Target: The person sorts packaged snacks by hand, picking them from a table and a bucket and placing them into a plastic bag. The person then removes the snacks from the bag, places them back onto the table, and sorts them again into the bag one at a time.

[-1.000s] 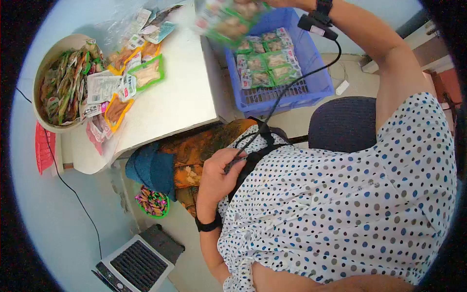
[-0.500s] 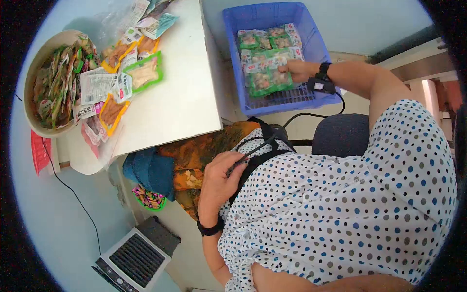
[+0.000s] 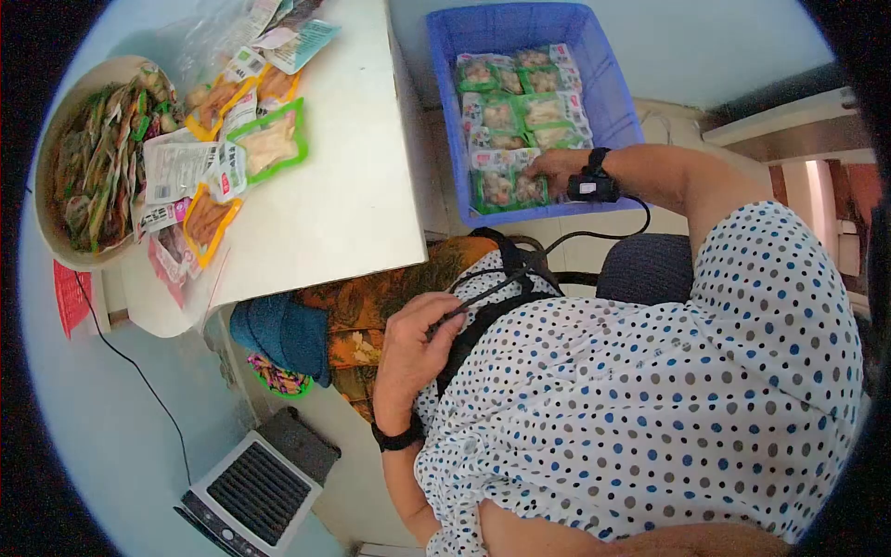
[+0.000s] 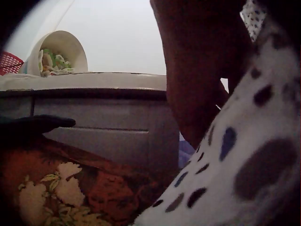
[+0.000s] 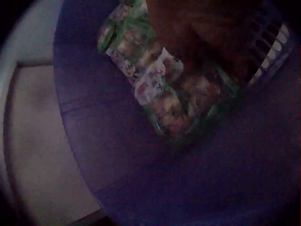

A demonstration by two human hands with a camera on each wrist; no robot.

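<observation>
Right hand (image 3: 554,172): lay on the green packet (image 3: 506,188); honestly couldn't tell if it pinched or just pressed
Packet: near end of the blue crate (image 3: 506,17), upper middle of the head view
Left hand (image 3: 418,348): centre frame, at the chest; fingers curled round a black strap (image 3: 473,297)
Upper left: white table (image 3: 353,186); bowl (image 3: 42,200) stuffed with packets

A white table (image 3: 343,186) stands on a pale floor (image 3: 111,408), beside a dark chair (image 3: 645,269) and a grilled white appliance (image 3: 251,483).
</observation>
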